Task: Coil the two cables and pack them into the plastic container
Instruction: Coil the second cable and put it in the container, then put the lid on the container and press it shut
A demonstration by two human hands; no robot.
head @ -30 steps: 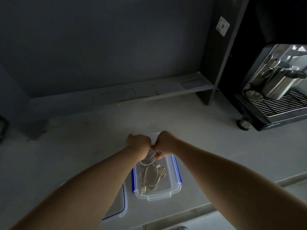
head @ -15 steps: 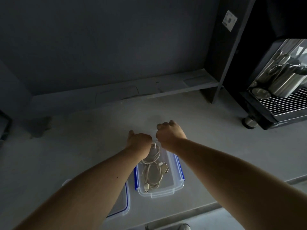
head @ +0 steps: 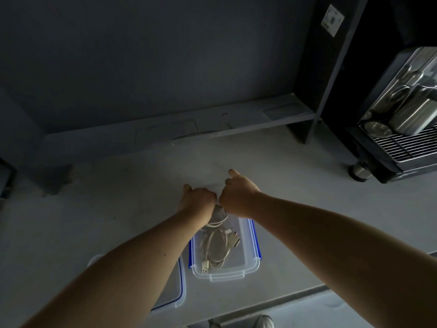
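A clear plastic container (head: pixel 249 268) with blue clips stands open on the grey counter. One coiled white cable (head: pixel 216 249) with USB plugs lies inside it. Above the container's far end my left hand (head: pixel 197 197) grips a second white cable coil (head: pixel 218 217). My right hand (head: pixel 237 194) is curled right beside the left and pinches the same cable where the two fists meet; one finger points forward. The cable's ends are hidden by my hands.
The container's lid (head: pixel 176 292), clear with a blue seal, lies left of it, partly under my left forearm. A black coffee machine (head: pixel 397 129) with steel jugs stands at the right. A dark wall and ledge run along the back. The counter's front edge is near.
My right hand swung out past the coil and has come back against the left fist, laying the cable round the bundle. The view shifted slightly.
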